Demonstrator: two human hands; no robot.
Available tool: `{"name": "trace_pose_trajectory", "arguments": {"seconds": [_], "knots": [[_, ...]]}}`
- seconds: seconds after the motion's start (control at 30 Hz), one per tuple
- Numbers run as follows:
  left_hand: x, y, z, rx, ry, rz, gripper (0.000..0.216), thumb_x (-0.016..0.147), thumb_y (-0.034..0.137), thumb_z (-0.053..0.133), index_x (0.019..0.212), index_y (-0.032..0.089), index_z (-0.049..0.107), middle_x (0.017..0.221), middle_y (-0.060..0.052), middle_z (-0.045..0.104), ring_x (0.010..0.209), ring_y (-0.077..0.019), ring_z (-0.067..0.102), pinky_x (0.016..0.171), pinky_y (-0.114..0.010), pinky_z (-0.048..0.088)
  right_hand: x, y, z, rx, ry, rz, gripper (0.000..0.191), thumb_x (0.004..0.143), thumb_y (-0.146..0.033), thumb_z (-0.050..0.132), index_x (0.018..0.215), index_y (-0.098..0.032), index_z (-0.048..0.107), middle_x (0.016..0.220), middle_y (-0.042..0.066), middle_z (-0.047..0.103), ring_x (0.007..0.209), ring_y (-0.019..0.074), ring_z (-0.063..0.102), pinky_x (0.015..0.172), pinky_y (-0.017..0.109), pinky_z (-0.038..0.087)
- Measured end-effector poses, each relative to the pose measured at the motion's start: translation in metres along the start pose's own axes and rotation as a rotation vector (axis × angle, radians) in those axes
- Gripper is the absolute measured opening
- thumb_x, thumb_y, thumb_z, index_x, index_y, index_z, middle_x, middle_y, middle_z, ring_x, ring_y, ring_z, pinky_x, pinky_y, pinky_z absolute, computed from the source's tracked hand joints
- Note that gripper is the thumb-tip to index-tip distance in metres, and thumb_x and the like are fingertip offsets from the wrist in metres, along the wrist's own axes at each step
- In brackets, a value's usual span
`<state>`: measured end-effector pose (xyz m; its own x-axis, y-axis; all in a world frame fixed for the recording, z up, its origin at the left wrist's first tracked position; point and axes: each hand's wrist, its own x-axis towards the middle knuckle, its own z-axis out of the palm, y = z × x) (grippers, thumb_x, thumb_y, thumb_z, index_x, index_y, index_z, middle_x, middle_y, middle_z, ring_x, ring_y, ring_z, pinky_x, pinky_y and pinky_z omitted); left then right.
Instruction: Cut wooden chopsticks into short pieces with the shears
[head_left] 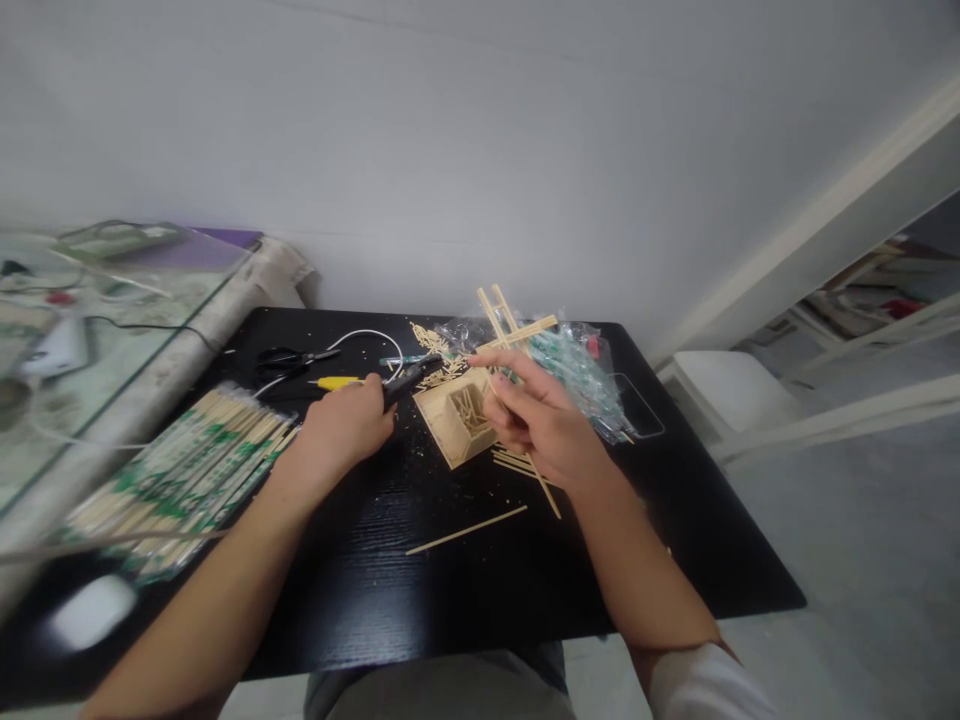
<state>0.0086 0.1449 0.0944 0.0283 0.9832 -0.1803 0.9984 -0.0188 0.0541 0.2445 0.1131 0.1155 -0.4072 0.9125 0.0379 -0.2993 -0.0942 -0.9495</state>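
My left hand [349, 415] is closed around a dark hand tool [405, 383] that looks like pliers, its tip pointing right. My right hand [540, 415] pinches thin wooden sticks [536, 330], which look like chopsticks; some stick up and cross above the fingers. Between the hands, a small open-topped wooden box [469, 415] on a flat square base [436, 412] holds short stick pieces. The right fingers partly cover it. Several loose sticks [517, 462] lie under the right hand. Nearer to me, a single stick [466, 530] rests on the black table [360, 560].
Cut stick bits [427, 340] lie behind the box. Scissors [289, 362], a yellow-handled tool [337, 382] and a white cord are on the left. Wrapped chopsticks [195, 470] and a blurred white mouse [94, 610] lie nearer. Clear wrappers [585, 375] cover the back right.
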Motion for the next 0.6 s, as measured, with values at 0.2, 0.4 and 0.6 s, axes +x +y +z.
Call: {"name": "trace_pose_trajectory", "arguments": {"seconds": [0.2,0.4,0.6], "knots": [[0.002,-0.003,0.003,-0.029,0.046,0.018,0.041,0.096,0.050,0.046,0.113,0.016,0.063,0.115,-0.025,0.075,0.104,-0.0363,0.074,0.084,-0.043,0.056,0.001,0.000,0.001,0.009,0.023,-0.006,0.017,0.102,-0.034,0.060,0.117,-0.026,0.062,0.064,-0.007,0.046,0.048,0.0061,0.021,0.043,0.024,0.013],[0.008,-0.001,0.004,0.018,0.021,-0.062,0.046,0.098,0.053,0.042,0.115,0.016,0.063,0.114,-0.025,0.075,0.105,-0.0385,0.074,0.082,-0.044,0.056,0.000,-0.001,0.000,-0.016,0.049,-0.001,0.020,0.102,-0.035,0.061,0.121,-0.028,0.061,0.064,-0.007,0.047,0.048,0.0062,0.021,0.044,0.024,0.012],[-0.001,0.005,-0.011,-0.165,0.169,0.048,0.043,0.099,0.059,0.040,0.104,0.021,0.060,0.093,-0.013,0.075,0.088,-0.0327,0.073,0.071,-0.037,0.050,0.001,0.001,0.001,-0.025,0.088,-0.003,0.019,0.096,-0.038,0.069,0.109,-0.025,0.063,0.067,-0.006,0.049,0.050,0.0063,0.024,0.044,0.024,0.015]]}}
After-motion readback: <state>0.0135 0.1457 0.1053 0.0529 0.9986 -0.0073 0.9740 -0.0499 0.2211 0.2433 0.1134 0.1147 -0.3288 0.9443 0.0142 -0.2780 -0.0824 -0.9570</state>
